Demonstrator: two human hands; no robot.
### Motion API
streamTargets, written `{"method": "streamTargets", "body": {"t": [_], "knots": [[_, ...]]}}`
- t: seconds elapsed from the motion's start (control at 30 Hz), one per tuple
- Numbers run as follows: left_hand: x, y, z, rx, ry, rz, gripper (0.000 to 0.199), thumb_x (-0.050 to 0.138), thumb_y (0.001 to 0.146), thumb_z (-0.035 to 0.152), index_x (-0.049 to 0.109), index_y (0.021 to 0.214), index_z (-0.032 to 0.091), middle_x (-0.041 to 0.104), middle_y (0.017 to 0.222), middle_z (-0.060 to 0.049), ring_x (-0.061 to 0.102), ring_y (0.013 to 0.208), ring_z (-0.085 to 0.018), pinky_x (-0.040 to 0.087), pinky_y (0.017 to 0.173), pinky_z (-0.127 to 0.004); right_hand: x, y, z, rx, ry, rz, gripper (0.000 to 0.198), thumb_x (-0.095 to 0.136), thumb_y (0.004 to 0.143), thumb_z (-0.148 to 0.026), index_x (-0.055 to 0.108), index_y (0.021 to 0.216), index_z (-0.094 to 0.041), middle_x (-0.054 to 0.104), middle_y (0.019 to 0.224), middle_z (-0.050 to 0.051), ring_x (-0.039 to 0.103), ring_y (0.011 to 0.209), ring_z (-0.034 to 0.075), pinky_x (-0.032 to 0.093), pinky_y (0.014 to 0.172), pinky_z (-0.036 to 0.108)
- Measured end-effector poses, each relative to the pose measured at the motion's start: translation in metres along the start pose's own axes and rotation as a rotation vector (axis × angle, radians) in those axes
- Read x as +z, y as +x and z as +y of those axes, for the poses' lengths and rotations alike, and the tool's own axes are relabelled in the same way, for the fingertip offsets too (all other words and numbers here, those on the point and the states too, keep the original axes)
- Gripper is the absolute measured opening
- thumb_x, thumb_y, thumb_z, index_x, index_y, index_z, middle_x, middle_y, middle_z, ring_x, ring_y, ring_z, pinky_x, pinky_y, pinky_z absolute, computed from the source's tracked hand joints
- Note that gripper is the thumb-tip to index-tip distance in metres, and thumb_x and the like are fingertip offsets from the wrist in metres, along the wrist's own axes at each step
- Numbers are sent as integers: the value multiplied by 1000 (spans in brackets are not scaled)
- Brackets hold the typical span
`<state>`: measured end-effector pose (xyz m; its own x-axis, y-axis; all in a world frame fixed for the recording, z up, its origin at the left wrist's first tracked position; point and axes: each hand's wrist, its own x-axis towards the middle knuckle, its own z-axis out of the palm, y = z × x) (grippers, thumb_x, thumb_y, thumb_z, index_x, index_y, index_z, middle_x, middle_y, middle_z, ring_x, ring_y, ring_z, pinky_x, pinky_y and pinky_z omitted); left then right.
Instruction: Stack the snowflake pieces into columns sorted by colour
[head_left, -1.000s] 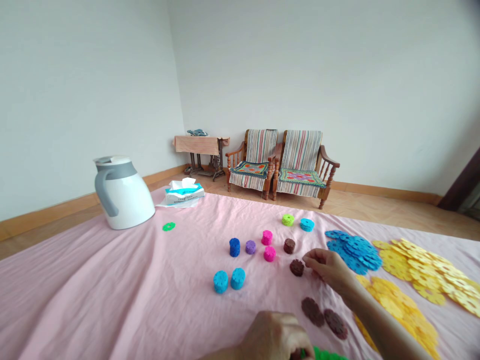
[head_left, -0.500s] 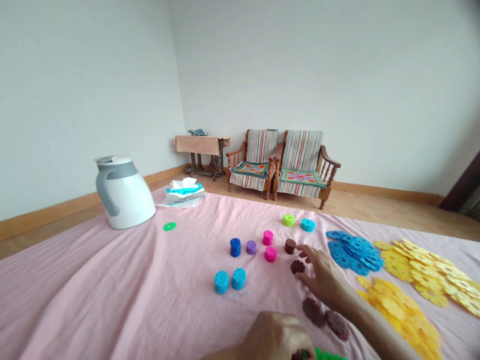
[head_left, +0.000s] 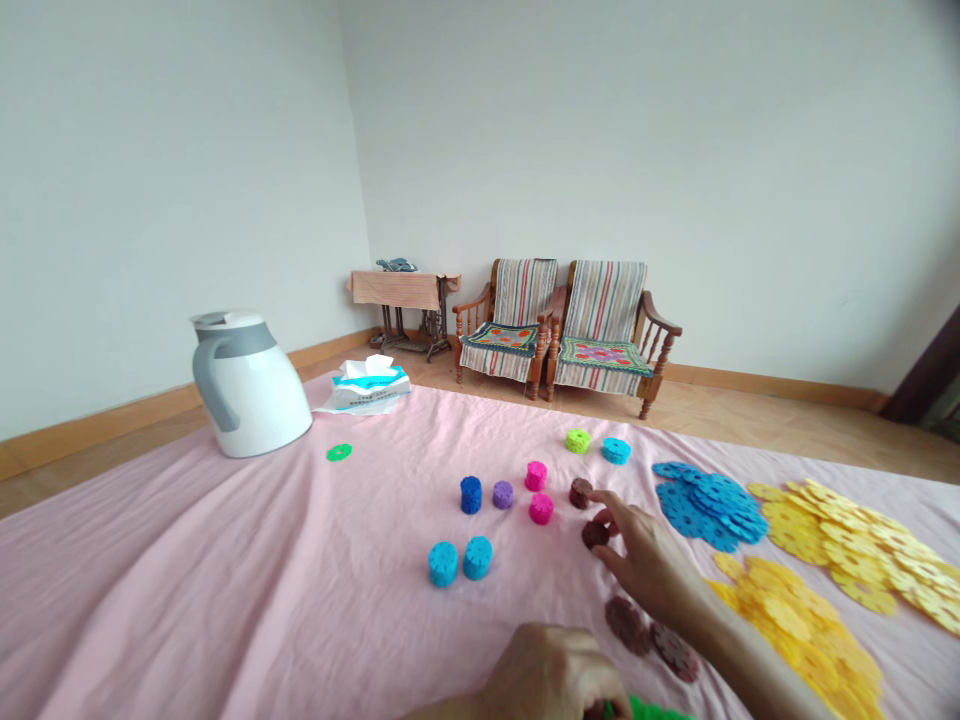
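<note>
My right hand (head_left: 649, 560) reaches over the cloth, thumb and fingers apart around a brown stack of notched discs (head_left: 595, 535). Its index fingertip is beside another brown stack (head_left: 580, 493) just behind; whether it touches is unclear. At the bottom edge my left hand (head_left: 555, 672) is closed around green notched discs (head_left: 652, 710), mostly hidden by the hand and the frame edge. Loose brown discs (head_left: 628, 625) lie between my hands and beneath my right forearm. Left of my right hand stand two pink stacks (head_left: 541, 509), a purple stack (head_left: 502, 494) and a dark blue stack (head_left: 471, 495).
Two light blue stacks (head_left: 443, 564) stand nearer on the pink cloth (head_left: 262, 600). Behind are a lime stack (head_left: 577, 441) and another light blue stack (head_left: 616, 451). Blue discs (head_left: 709, 505) and yellow discs (head_left: 802, 620) lie right. A jug (head_left: 259, 400) and tissue pack (head_left: 371, 385) stand left.
My right hand's fingers have curled slightly inward above the nearer brown stack, and the hand has shifted a little. My left hand and the stacks look unmoved.
</note>
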<state>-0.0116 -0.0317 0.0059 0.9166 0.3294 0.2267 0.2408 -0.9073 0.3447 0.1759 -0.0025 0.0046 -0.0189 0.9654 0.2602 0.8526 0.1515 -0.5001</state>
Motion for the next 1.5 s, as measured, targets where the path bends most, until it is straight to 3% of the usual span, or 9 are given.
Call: {"method": "streamTargets", "body": {"t": [0.2, 0.3, 0.43, 0.53, 0.67, 1.03, 1.23, 1.37, 1.5], "knots": [[6, -1, -4, -2, -23, 31, 5, 73, 76, 19, 69, 76, 16, 69, 68, 3, 61, 58, -9, 42, 54, -15, -2, 1, -2, 1, 3, 21, 49, 49, 72, -16, 49, 121, -18, 69, 95, 8, 64, 90, 21, 46, 82, 33], [8, -2, -5, -3, -31, 25, 6, 74, 74, 18, 69, 76, 15, 69, 68, 2, 61, 59, -10, 43, 55, -15, -16, 1, -4, 16, -50, -9, 32, 51, 74, -21, 57, 106, -19, 68, 91, 7, 63, 87, 22, 45, 78, 32], [9, -2, -5, -6, -60, 35, 7, 74, 75, 19, 68, 73, 15, 68, 67, 2, 61, 61, -10, 43, 57, -16, -44, -8, -11, 57, -151, -280, 12, 52, 67, -16, 60, 75, -20, 67, 78, 5, 60, 76, 21, 41, 67, 30], [9, -2, -4, -18, -86, 40, 8, 73, 76, 18, 68, 72, 14, 68, 66, 1, 61, 60, -10, 43, 55, -15, -55, -17, -20, 71, -152, -465, 18, 56, 59, -15, 58, 76, -21, 66, 83, 5, 58, 79, 22, 39, 66, 30], [10, -2, -6, -23, -94, 47, 8, 75, 74, 18, 69, 73, 13, 67, 65, 0, 60, 60, -11, 43, 55, -15, -57, -22, -31, 66, -131, -527, 16, 57, 60, -20, 55, 76, -21, 65, 86, 5, 57, 82, 23, 39, 69, 32], [12, -3, -7, -26, -90, 43, 7, 73, 76, 19, 68, 73, 15, 68, 67, 2, 62, 62, -10, 43, 56, -15, -53, -20, -32, 34, -34, -498, 20, 56, 57, -13, 61, 74, -22, 66, 84, 1, 58, 83, 20, 40, 68, 27], [11, -4, -7, -11, -86, 56, 9, 70, 79, 22, 67, 73, 16, 68, 69, 2, 62, 63, -10, 43, 56, -15, -52, -8, -28, 35, 50, -321, 14, 54, 70, -19, 64, 61, -20, 68, 66, 2, 60, 63, 16, 38, 56, 23], [10, -4, -6, 4, -70, 69, 9, 70, 79, 23, 67, 73, 16, 68, 68, 2, 61, 61, -10, 43, 55, -15, -40, 3, -11, 168, 147, -261, 27, 49, 77, -24, 61, 54, -19, 62, 48, 0, 60, 49, 14, 37, 49, 22], [11, -3, -7, 5, -46, 64, 7, 74, 75, 21, 68, 75, 16, 67, 66, 3, 60, 57, -9, 42, 54, -15, -29, 10, 3, 310, 233, -155, 31, 53, 78, -37, 66, 58, -17, 67, 51, 3, 63, 48, 15, 42, 52, 23]]}}
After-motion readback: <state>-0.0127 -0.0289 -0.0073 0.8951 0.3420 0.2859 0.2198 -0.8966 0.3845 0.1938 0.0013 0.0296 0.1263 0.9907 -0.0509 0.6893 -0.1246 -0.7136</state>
